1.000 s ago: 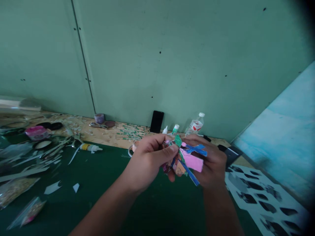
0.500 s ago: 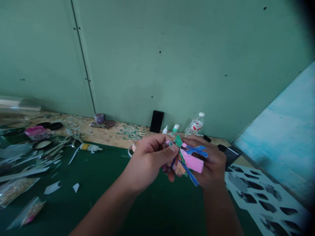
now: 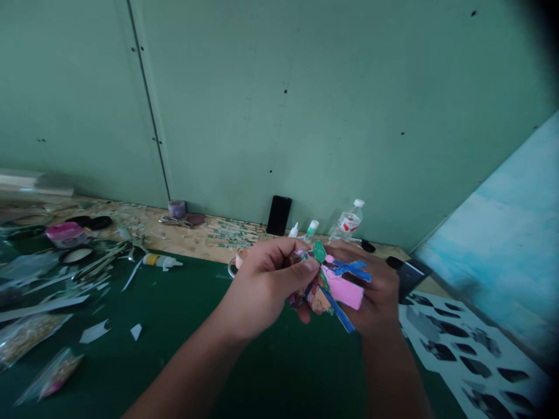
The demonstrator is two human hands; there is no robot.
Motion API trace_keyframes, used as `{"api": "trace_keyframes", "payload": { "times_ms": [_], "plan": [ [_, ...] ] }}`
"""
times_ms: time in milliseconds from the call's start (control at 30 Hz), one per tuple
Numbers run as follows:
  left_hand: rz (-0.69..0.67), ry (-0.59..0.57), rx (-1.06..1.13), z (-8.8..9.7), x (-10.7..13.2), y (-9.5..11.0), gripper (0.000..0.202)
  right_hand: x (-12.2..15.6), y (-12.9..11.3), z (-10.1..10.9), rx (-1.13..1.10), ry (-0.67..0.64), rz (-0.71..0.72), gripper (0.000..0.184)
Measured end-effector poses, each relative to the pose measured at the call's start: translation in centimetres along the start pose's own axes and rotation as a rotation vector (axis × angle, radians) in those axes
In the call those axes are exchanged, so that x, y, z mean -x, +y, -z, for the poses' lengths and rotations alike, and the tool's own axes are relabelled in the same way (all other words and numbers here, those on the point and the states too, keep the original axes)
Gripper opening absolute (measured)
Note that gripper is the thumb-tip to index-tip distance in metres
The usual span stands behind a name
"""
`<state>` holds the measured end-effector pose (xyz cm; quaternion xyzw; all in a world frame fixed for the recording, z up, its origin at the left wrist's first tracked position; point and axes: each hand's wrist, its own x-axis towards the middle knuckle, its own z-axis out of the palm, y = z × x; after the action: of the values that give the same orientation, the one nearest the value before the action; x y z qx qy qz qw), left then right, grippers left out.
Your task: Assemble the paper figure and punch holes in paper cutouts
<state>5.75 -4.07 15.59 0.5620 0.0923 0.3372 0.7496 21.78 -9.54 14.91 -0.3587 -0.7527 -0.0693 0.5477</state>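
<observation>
Between my two hands is a small colourful craft piece (image 3: 345, 289), pink with blue strips, a green leaf-like bit and brown and orange patches. My left hand (image 3: 273, 285) pinches its left side, the thumb pressed on top beside the green bit. Behind the piece and to its right, my right hand (image 3: 379, 291) is curled round it; most of those fingers are hidden. Both hands hold it above the green mat (image 3: 187, 361).
Glue bottles (image 3: 161, 261), a phone (image 3: 279, 215) against the wall, and a plastic bottle (image 3: 349, 221) stand around. Bags of small beads (image 3: 32, 337), paper scraps (image 3: 94, 331) and a pink jar (image 3: 66, 234) are at left. A sheet with dark shapes (image 3: 467, 349) lies right.
The view has shifted very slightly. Both hands keep the same hold on the craft piece, with hardly any movement.
</observation>
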Motion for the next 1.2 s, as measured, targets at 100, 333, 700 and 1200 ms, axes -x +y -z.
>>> {"api": "trace_keyframes", "payload": {
  "times_ms": [100, 333, 700, 1200],
  "plan": [
    [0.004, 0.001, -0.036, 0.1, 0.0, 0.0, 0.025, 0.0, 0.1, 0.4, 0.089, -0.03, 0.07, 0.035],
    [-0.004, -0.013, -0.138, 0.3, 0.1, -0.3, 0.021, 0.6, 0.9, 1.9, 0.122, -0.123, 0.045, 0.035],
    [-0.062, 0.208, -0.194, 0.4, -0.5, -0.3, 0.022, 0.3, -0.1, 1.5, 0.226, 0.15, -0.5, 0.024],
    [-0.12, 0.229, -0.247, 0.5, -0.6, -0.6, 0.023, -0.2, -1.4, 0.1, -0.079, 0.125, -0.673, 0.024]
  ]
}}
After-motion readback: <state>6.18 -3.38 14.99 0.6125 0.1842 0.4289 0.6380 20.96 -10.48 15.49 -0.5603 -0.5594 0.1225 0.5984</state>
